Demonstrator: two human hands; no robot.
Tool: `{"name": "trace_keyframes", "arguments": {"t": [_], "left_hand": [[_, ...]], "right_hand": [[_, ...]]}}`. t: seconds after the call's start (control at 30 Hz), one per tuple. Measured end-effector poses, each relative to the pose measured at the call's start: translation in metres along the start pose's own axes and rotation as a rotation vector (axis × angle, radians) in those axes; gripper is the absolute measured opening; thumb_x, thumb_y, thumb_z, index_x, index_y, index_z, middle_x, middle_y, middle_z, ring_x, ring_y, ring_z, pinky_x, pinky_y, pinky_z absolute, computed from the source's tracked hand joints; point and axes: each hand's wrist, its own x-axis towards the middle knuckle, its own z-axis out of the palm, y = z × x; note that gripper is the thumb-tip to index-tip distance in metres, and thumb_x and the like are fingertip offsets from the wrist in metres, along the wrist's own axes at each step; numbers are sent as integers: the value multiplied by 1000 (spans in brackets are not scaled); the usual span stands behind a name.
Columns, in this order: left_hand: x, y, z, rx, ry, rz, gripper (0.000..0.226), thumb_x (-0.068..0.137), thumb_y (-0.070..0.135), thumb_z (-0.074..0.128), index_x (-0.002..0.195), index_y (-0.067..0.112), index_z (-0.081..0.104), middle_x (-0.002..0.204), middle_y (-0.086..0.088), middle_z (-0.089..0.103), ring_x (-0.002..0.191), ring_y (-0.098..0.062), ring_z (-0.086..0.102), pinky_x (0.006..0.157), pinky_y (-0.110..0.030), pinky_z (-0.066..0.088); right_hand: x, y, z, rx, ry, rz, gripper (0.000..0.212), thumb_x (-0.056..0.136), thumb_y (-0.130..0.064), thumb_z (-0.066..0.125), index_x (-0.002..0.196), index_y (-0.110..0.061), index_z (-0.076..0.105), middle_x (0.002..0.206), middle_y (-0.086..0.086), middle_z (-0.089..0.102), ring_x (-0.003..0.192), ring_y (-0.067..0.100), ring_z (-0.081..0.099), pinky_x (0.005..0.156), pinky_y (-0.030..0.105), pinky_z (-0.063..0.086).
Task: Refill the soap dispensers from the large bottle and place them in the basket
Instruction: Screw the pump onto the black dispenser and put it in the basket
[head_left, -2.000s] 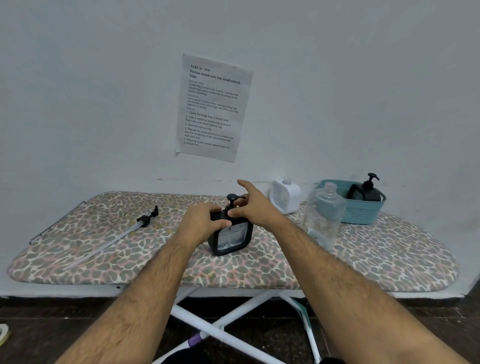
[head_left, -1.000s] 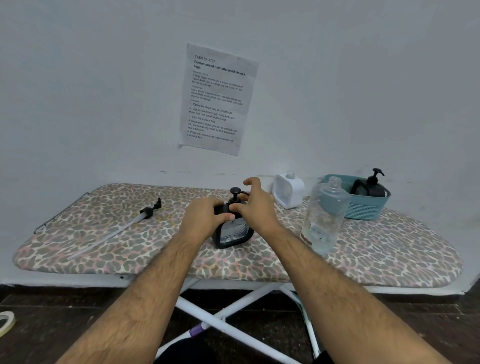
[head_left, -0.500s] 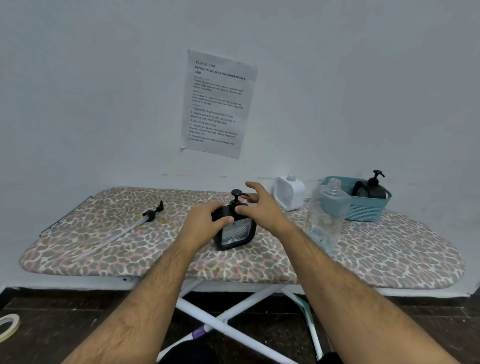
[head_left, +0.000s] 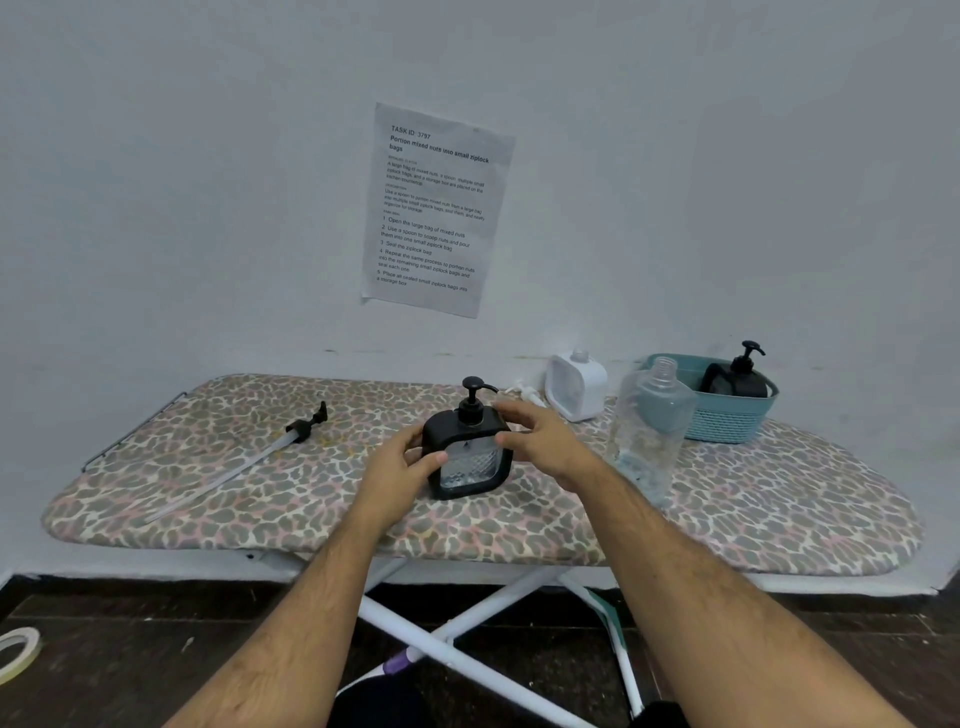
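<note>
Two hands: I see both of them at the black soap dispenser (head_left: 469, 451), one on each side of it.
Left hand (head_left: 397, 470): its fingers curl round the dispenser's left edge, with the thumb lying across the front near the clear panel.
Right hand (head_left: 540, 439): its thumb touches the dispenser's right edge and the fingers reach over behind the top; I cannot tell whether those fingers press on the body or only hang close to it.
Black soap dispenser: it stands upright on the ironing board (head_left: 727, 519), near the middle, with its black pump head screwed on top and the spout pointing right.
Large bottle (head_left: 647, 431): clear, uncapped and upright, it stands just beside my right wrist, with a little liquid at the bottom.
White dispenser (head_left: 576, 385): it stands behind the right hand near the wall, its neck open with no pump in it.
White pump (head_left: 522, 391): a small white piece lies just left of the white dispenser; it is too small for me to make out well.
Basket (head_left: 727, 421): teal, at the right rear of the board, touching nothing else on it; a second black dispenser (head_left: 737, 378) sits inside with its pump on.
Long pump tube (head_left: 249, 457): black head, pale tube, it lies well apart on the board's left side.
Wall: a printed sheet (head_left: 436, 208) hangs above the board.
Floor: a roll of tape (head_left: 15, 652) lies at the lower left.
</note>
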Motion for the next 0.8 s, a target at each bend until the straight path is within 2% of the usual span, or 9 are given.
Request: {"name": "trace_keyframes", "arguments": {"t": [0.07,0.1,0.23,0.33,0.47,0.57,0.67,0.8], "left_hand": [[0,4,-2,-13,-25,0,51,94,10,62,142,13,47,129,1,59,119,-17,59,100,-37,50],[0,8,-3,-26,-36,-1,48,94,10,60,141,14,47,129,1,59,118,-17,59,101,-38,50],[2,32,-3,-79,-121,50,37,99,7,52,134,20,52,121,9,62,105,-3,63,93,-27,53],[7,56,-2,-106,-156,107,36,101,7,48,132,22,53,118,14,62,98,5,64,83,-16,54],[20,90,1,-132,-176,162,35,101,8,48,134,19,54,122,10,64,103,0,64,89,-23,54],[30,117,9,-173,-233,216,33,102,8,45,130,22,56,120,11,66,104,0,64,84,-19,54],[43,142,24,-195,-287,264,33,102,9,45,129,24,58,124,7,66,112,-7,63,91,-26,53],[64,169,50,-217,-338,301,32,102,10,45,130,20,58,125,3,66,114,-12,62,88,-25,54]], "right_hand": [[-2,-2,-6,-67,13,-12,46,90,-3,67,133,-14,57,130,2,61,116,24,61,91,40,55],[-4,-5,-9,-105,18,-21,47,88,-7,70,133,-15,57,128,2,62,112,23,62,89,40,55],[-13,-32,-23,-201,17,-65,49,86,-12,74,133,-10,58,115,4,65,88,12,62,68,23,47],[-21,-58,-37,-258,25,-106,46,84,-15,77,127,-10,61,108,6,66,82,12,61,66,23,48],[-33,-97,-61,-341,30,-162,28,82,-21,79,107,-13,70,101,5,70,77,13,61,69,26,46],[-44,-124,-81,-375,94,-192,31,81,-25,80,106,-11,70,94,0,69,71,6,58,63,19,41],[-52,-141,-102,-361,160,-210,34,78,-27,81,105,-12,67,97,3,69,77,11,61,65,26,48],[-54,-150,-130,-347,260,-241,38,75,-31,83,103,-13,65,99,8,69,84,20,66,68,37,54]]}}
